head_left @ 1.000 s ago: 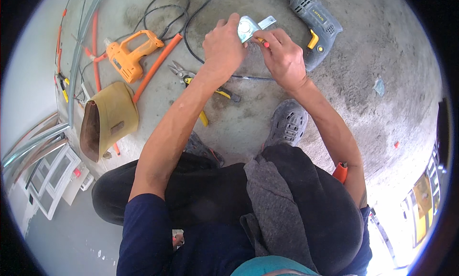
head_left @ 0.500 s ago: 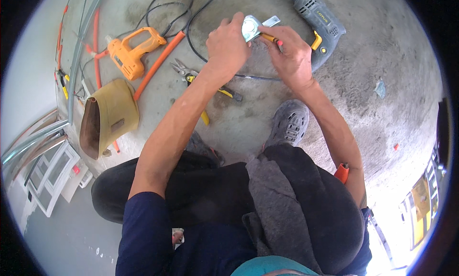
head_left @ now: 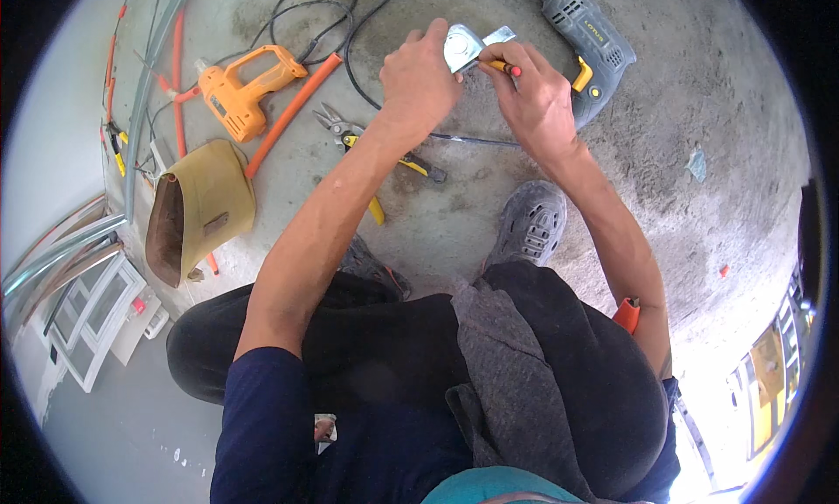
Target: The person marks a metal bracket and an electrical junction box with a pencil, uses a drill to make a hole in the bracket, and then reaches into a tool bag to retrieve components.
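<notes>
My left hand (head_left: 417,85) grips a silver object with a round centre (head_left: 458,47), which looks like a tape measure, over a short shiny metal strip (head_left: 500,35). My right hand (head_left: 533,102) pinches a yellow pencil-like tool with a red end (head_left: 502,66) against that piece; where its tip rests is hidden by my fingers. Just right of that hand lies a grey power drill with a yellow trigger (head_left: 594,54). Below my left hand are tin snips (head_left: 341,133) with yellow-and-black handles, partly hidden by my forearm.
An orange tool (head_left: 236,98), orange conduit (head_left: 293,111), looped black cable (head_left: 350,72) and a khaki canvas bag (head_left: 214,207) lie left. Metal channels (head_left: 144,120) and white frames (head_left: 92,321) line the left side. My grey shoes (head_left: 529,224) are below my hands; more materials (head_left: 769,373) sit far right.
Both hands, with the silver piece and yellow tool, have shifted slightly right. My grips look much the same.
</notes>
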`<action>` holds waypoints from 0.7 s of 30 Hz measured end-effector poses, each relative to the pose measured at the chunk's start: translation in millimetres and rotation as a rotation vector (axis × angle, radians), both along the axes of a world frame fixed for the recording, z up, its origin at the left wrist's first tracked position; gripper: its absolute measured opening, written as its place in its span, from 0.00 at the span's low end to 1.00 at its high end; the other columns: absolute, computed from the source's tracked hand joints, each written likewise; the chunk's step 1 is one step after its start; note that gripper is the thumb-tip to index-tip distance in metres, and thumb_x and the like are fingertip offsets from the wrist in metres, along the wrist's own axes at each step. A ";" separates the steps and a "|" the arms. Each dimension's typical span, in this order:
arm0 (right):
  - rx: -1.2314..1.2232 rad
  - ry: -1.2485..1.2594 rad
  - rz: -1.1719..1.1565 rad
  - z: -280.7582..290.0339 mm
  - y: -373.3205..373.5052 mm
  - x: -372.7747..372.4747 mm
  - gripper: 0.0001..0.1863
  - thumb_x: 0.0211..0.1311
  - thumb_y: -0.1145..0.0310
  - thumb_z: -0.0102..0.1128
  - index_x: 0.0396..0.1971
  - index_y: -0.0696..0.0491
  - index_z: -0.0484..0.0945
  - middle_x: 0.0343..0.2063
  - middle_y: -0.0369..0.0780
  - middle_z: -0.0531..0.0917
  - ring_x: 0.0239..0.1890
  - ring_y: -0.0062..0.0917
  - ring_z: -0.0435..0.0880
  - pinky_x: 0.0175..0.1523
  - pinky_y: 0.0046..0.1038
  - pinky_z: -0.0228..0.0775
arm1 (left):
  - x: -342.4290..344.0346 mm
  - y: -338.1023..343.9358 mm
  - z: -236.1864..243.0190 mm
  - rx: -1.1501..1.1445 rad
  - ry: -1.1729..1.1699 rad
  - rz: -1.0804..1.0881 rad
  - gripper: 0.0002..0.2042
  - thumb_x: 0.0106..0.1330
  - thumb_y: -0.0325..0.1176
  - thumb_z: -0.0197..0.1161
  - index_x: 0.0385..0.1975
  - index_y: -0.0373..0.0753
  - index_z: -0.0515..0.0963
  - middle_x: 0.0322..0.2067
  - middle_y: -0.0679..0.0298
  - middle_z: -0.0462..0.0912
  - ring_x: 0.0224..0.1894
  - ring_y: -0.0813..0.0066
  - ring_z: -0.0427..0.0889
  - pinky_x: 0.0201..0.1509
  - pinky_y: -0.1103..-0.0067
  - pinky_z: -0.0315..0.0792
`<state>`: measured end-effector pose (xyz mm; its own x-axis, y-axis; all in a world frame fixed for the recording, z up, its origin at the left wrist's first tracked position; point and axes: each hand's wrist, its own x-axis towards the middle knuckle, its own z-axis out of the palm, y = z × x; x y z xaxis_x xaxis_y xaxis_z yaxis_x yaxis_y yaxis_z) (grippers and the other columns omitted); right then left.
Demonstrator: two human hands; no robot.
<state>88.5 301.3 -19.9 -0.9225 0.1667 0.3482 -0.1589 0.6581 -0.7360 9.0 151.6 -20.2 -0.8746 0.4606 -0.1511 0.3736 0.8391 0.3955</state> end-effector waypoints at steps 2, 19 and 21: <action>0.010 -0.018 -0.004 1.6 -0.4 0.6 0.07 0.63 0.74 0.65 0.39 0.53 0.78 0.31 0.44 0.82 0.30 0.44 0.84 0.35 0.40 0.79 | -0.5 0.4 0.2 0.004 -0.004 -0.004 0.27 0.51 0.34 0.78 0.51 0.42 0.74 0.42 0.53 0.83 0.46 0.48 0.85 0.48 0.58 0.79; 0.057 -0.096 0.028 6.7 -0.5 -1.2 0.06 0.63 0.76 0.62 0.39 0.55 0.77 0.33 0.45 0.82 0.33 0.44 0.85 0.38 0.40 0.81 | -1.9 1.8 3.9 -0.028 -0.052 0.024 0.29 0.49 0.35 0.78 0.51 0.39 0.74 0.44 0.51 0.84 0.47 0.46 0.85 0.49 0.58 0.78; -0.058 -0.037 -0.054 6.5 9.7 3.9 0.06 0.62 0.76 0.65 0.38 0.57 0.79 0.33 0.44 0.85 0.33 0.39 0.87 0.39 0.36 0.81 | 0.1 2.1 3.6 -0.012 -0.033 0.021 0.29 0.49 0.35 0.78 0.51 0.39 0.73 0.44 0.51 0.84 0.47 0.46 0.85 0.49 0.58 0.78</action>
